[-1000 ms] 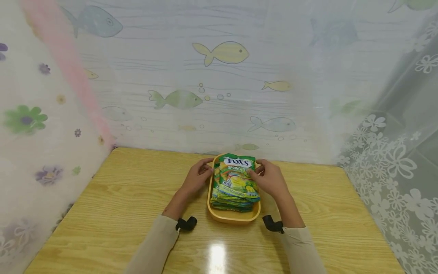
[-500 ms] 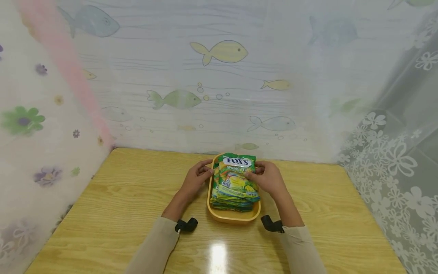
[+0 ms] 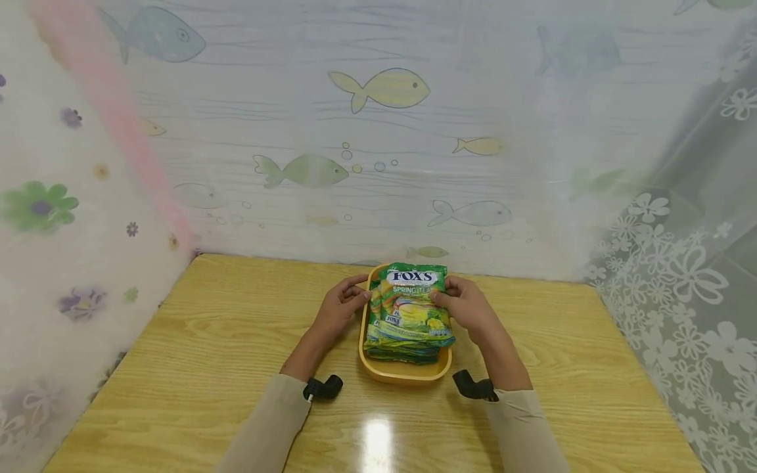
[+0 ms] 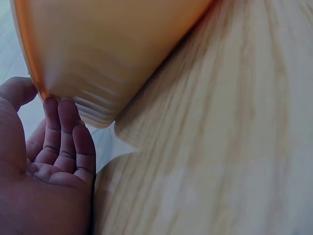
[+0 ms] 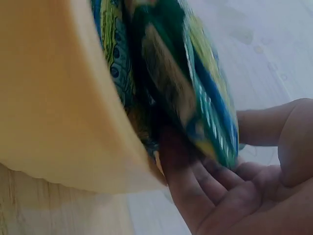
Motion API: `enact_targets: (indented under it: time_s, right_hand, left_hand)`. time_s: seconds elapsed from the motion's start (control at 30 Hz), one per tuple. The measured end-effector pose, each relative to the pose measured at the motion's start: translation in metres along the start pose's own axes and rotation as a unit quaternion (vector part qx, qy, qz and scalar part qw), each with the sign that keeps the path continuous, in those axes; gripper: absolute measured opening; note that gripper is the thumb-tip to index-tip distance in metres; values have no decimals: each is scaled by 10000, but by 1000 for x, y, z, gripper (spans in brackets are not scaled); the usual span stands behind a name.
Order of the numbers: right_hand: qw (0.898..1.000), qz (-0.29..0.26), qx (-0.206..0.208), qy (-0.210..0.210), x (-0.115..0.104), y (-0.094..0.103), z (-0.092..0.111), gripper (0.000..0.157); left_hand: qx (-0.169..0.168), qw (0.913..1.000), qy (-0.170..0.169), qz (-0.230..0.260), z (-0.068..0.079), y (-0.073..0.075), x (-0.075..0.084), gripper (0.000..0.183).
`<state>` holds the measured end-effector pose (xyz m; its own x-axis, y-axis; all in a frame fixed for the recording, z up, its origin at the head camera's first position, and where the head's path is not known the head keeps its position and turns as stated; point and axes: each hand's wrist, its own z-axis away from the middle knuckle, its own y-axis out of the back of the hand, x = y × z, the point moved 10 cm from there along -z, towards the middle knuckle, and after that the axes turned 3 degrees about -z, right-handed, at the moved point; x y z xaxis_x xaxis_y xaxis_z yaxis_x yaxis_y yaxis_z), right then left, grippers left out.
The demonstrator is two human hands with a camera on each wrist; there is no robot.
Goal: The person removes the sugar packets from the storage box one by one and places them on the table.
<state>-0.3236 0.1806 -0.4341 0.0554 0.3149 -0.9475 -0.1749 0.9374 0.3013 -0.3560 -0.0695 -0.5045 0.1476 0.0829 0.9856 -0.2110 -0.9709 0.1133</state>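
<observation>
A yellow plastic tub [image 3: 405,378] stands near the table's far edge, filled with a stack of green and yellow candy bags. The top candy bag [image 3: 414,309] reads FOX'S Spring Tea. My right hand [image 3: 470,309] pinches its right edge, thumb on the front and fingers behind. In the right wrist view that bag [image 5: 210,98] stands away from the bags [image 5: 115,54] under it. My left hand [image 3: 340,309] holds the tub's left rim; in the left wrist view the fingertips [image 4: 68,110] press its outer wall [image 4: 112,54] and the thumb lies over the rim.
The wood-grain table [image 3: 236,341] spreads out on both sides of the tub. A pale curtain [image 3: 378,197] printed with fish hangs behind it, with flowered curtains at left and right. A black wrist mount [image 3: 323,387] sits on each sleeve cuff.
My right hand has shifted slightly to the right, and the top candy bag has moved with it. The left hand stays on the tub's rim.
</observation>
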Motion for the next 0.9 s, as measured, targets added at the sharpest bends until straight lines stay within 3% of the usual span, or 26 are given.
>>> enact_targets:
  time_s: [0.5, 0.73, 0.9]
  right_hand:
    - [9962, -678, -497, -223, 1, -3, 2, 13]
    - [9884, -1316, -756, -64, -5, -3, 3, 13]
    - [9807, -1693, -962, -167, -7, -5, 5, 11]
  left_hand:
    - [28, 10000, 49, -57, 0, 2, -2, 44]
    - [45, 9999, 81, -64, 1, 2, -1, 44]
    - [43, 9999, 65, -82, 0, 2, 0, 44]
